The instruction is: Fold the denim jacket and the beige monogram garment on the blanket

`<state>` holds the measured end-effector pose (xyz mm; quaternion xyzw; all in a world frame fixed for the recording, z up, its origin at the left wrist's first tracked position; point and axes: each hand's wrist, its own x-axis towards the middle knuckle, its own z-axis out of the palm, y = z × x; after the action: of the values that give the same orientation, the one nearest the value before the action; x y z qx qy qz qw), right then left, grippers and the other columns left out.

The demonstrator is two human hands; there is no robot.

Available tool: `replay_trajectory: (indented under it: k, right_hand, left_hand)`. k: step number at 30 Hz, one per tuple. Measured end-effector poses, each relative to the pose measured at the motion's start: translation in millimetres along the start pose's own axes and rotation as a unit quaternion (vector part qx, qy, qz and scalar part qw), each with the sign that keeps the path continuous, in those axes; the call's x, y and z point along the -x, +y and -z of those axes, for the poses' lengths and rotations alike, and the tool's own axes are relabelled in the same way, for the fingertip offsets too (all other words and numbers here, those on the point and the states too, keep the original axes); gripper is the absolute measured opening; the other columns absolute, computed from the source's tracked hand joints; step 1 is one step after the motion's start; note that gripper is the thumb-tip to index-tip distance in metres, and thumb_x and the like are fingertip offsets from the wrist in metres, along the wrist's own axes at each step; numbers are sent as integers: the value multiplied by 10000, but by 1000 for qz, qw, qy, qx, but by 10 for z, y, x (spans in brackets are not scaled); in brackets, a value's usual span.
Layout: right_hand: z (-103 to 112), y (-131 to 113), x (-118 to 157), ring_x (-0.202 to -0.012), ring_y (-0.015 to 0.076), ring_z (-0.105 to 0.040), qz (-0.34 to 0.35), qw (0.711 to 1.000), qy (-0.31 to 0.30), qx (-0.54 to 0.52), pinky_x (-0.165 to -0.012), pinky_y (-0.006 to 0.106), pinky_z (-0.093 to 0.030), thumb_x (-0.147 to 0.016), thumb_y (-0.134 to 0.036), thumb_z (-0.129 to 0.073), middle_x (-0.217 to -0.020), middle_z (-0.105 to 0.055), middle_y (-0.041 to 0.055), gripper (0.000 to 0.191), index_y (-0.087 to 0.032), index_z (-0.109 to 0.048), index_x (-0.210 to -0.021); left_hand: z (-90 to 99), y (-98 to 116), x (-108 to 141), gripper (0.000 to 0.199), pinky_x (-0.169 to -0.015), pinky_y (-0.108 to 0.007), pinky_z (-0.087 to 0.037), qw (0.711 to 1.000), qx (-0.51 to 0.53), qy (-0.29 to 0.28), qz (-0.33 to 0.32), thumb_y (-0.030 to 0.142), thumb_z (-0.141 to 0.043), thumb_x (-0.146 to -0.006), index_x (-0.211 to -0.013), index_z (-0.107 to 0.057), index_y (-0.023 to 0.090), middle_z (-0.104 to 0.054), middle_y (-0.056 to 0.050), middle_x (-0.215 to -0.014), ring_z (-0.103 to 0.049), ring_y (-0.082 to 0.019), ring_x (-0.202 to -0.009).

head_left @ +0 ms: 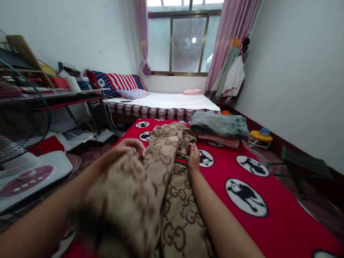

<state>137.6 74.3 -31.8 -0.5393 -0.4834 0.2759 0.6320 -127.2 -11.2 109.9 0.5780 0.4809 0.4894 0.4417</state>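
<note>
A tan garment (pixel 177 200) with a brown letter pattern and a green and red stripe lies lengthwise on a red blanket (pixel 285 215) printed with white ovals. My left hand (pixel 131 146) is closed on the garment's left part, which is lifted toward the camera and blurred at its near end. At the garment's right edge, beside the stripe, my right hand (pixel 194 157) has curled fingers that pinch the cloth. Just beyond my right hand sits a stack of folded clothes, with grey-blue jeans (pixel 219 124) on top of a pink piece (pixel 220 139).
A bed with a white sheet (pixel 172 100) stands below the window. On the left are a cluttered desk (pixel 67 95) and a fan (pixel 24 107). On the right are a yellow stool (pixel 261 136), a dark folding stool (pixel 306 163) and hanging clothes (pixel 232 75).
</note>
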Motion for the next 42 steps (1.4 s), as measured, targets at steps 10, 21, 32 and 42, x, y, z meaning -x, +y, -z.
replay_trajectory:
  k: [10,21,32,42]
  right_hand:
    - [19,-40,62,-913,204,-683,11,998,-60,-25,-823,321,-515,-883,-618,-335,-1041,-716,111,572,-161,-569,-1136]
    - [40,-75,66,-901,208,-678,11,997,-74,-2,-831,320,-507,-892,-562,-334,-976,-722,90,526,-161,-611,-1091]
    - [18,-42,47,-828,221,-679,-4,997,-56,-54,-755,325,-507,-830,-648,-375,-915,-723,94,590,-157,-621,-1047]
    - [23,-29,36,-821,230,-675,-12,995,-60,-75,-658,304,-491,-828,-657,-388,-906,-720,95,591,-160,-630,-1038]
  left_hand:
    - [-209,34,678,356,-739,-234,-487,867,-315,-384,47,416,-636,-773,-1043,-702,193,-727,-40,-955,-654,-188,-858]
    - [-721,-81,1115,261,-725,-336,-448,776,-535,-334,-7,262,-619,-641,-894,-643,205,-681,-56,-880,-615,-249,-816]
    - [-475,180,783,251,-436,-191,-341,921,-63,-354,154,380,-644,-632,-710,-521,177,-489,57,-518,-398,-70,-421]
    - [-576,175,1353,525,-760,-275,-430,807,-472,-355,33,464,-857,-509,-933,-642,241,-619,-19,-980,-557,-233,-924]
